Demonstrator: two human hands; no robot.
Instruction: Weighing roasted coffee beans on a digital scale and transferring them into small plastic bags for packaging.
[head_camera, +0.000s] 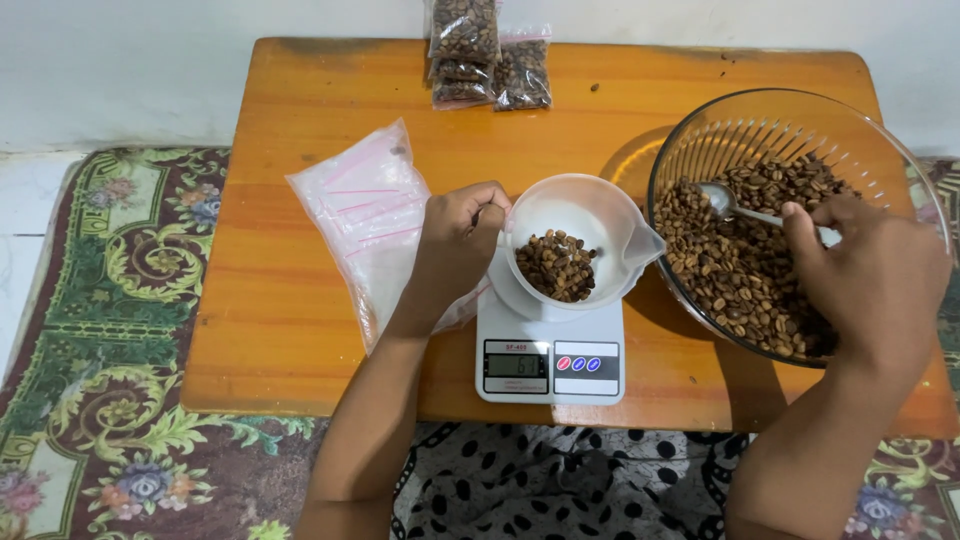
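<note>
Taking the white kitchen scale (550, 355) as the fixed spot, a patterned floor rug (100, 330) lies far to its left, beyond the edge of the low orange bench (290, 330). Closer in, just left of the scale, a stack of clear zip bags (365, 215) lies flat on the bench. The left hand (455, 250) reaches over those bags, its fingers curled closed on the left rim of the white plastic jug (585, 225) that stands on top of the scale, with a small heap of coffee beans (558, 265) in its bottom. Up behind the scale, at the far edge of the bench, a few filled bags of beans (490, 55) lie together. To the right of the scale, touching or nearly touching the jug's spout, a large glass bowl (730, 125) holds many more beans. The right hand (865, 265) is inside that bowl, closed around the handle of a metal spoon (725, 200). The spoon's long axis runs from the hand leftward, its bowl end pointing toward the jug, so the right hand is the nearer one to the loose beans.
</note>
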